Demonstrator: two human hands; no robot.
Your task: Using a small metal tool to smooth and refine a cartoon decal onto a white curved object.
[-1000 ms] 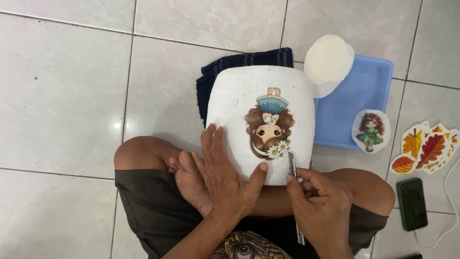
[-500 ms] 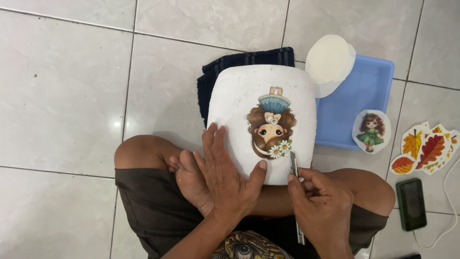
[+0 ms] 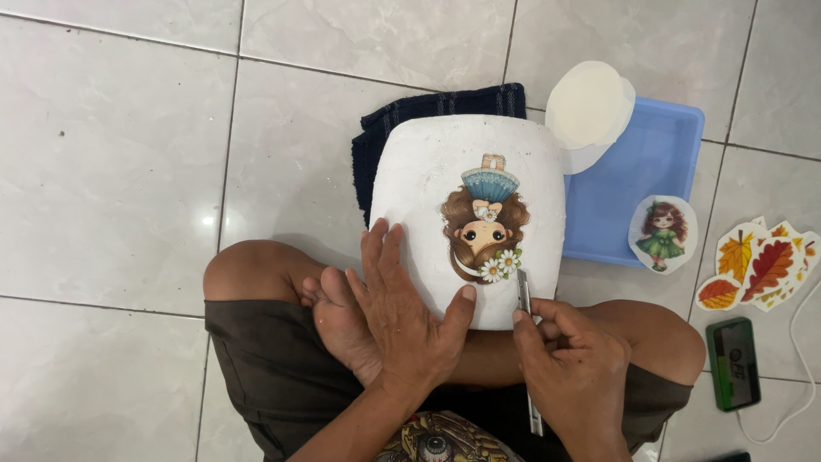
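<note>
A white rounded slab (image 3: 419, 180) rests on my crossed legs with a cartoon girl picture (image 3: 484, 224) stuck upside down on it. My left hand (image 3: 402, 312) lies flat on the slab's near edge, thumb stretched toward the picture's daisies. My right hand (image 3: 569, 364) grips a thin metal blade tool (image 3: 523, 293) like a pen, its tip touching the slab just right of the daisies.
A dark blue cloth (image 3: 428, 115) lies under the slab's far side. A light blue tray (image 3: 641, 184) sits to the right, with a white disc (image 3: 588, 104) on its corner and a girl cut-out (image 3: 660, 233) at its edge. Leaf cut-outs (image 3: 761, 265) and a phone (image 3: 733, 364) lie farther right.
The view has barely shifted. My right hand and the blade have crept slightly along the picture's edge; my left hand stays pressed on the slab.
</note>
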